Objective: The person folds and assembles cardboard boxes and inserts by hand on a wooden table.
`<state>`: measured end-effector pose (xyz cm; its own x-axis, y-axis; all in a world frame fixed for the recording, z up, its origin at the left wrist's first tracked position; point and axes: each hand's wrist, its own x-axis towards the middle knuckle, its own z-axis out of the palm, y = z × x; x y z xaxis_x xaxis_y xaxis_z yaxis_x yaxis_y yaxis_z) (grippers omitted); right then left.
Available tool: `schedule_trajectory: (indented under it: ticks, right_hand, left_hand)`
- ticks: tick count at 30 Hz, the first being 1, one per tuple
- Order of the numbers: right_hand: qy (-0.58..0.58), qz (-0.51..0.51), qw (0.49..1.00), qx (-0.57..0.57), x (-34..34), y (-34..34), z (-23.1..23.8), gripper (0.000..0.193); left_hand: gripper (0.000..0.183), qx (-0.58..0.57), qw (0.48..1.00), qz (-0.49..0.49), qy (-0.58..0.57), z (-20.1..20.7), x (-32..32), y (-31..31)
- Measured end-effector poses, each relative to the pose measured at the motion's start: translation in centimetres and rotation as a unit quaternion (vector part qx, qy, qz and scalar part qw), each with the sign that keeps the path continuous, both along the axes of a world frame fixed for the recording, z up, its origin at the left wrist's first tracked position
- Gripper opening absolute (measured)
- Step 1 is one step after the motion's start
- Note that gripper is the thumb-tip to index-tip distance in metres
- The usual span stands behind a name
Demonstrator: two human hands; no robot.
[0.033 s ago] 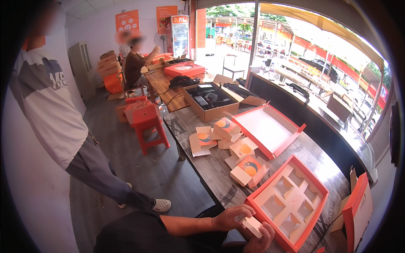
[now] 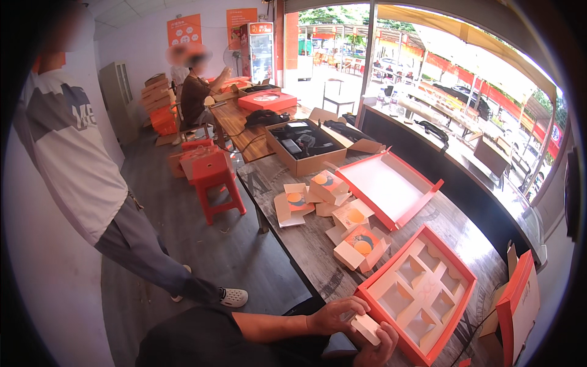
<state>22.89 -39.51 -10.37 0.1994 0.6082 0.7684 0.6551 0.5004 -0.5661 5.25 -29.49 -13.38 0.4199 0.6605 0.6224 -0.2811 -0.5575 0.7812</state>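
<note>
Between my two hands is a small, pale cardboard box point(image 2: 366, 329), held over the near edge of the table. My left hand point(image 2: 335, 315) pinches its left end with thumb and fingers. On its right side are the curled fingers of my right hand point(image 2: 379, 348), whose lower part runs toward the picture's bottom edge. Just right of my hands lies an open red gift box base point(image 2: 422, 296) with a cream insert of several square compartments. Beyond it, several small printed boxes, one of them an orange-and-tan carton point(image 2: 362, 246) with raised flaps, sit in a loose cluster.
A red box lid point(image 2: 391, 189) lies inside-up behind the cartons. Farther back is a brown cardboard box point(image 2: 309, 156) of black gear. Another red box point(image 2: 516, 306) leans at the right. A red stool point(image 2: 214, 177) and a standing person point(image 2: 79, 153) are left; another person sits farther away.
</note>
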Motion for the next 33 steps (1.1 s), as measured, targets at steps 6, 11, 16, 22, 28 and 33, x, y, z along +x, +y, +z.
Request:
schedule_trajectory:
  ticks: [6,11,16,22,28,33]
  right_hand:
    - [-0.02,0.01,1.0,-0.006,0.5,-0.1,0.0,0.034]
    - [-0.022,0.031,0.999,-0.004,0.9,0.0,0.2,0.039]
    - [-0.026,0.041,0.999,-0.011,1.0,-0.1,0.6,0.042]
    - [-0.024,0.03,0.999,-0.027,0.5,-0.3,1.0,0.031]
    - [-0.001,0.042,0.999,-0.035,0.4,-0.7,0.7,0.025]
    - [0.076,0.177,0.979,-0.073,2.9,-1.0,-6.0,0.053]
  left_hand:
    - [0.062,-0.005,1.0,-0.015,0.006,-0.2,-0.2,0.2]
    - [0.068,0.0,0.999,-0.028,0.016,-0.5,-0.3,0.6]
    - [0.072,0.004,0.999,-0.027,0.031,-0.7,-0.6,0.6]
    - [0.053,-0.001,0.998,-0.025,0.052,0.0,-1.3,0.1]
    - [0.046,0.015,0.999,-0.034,0.031,0.7,-1.6,-0.2]
    - [0.048,0.064,0.997,-0.016,0.034,-0.2,-1.7,-0.2]
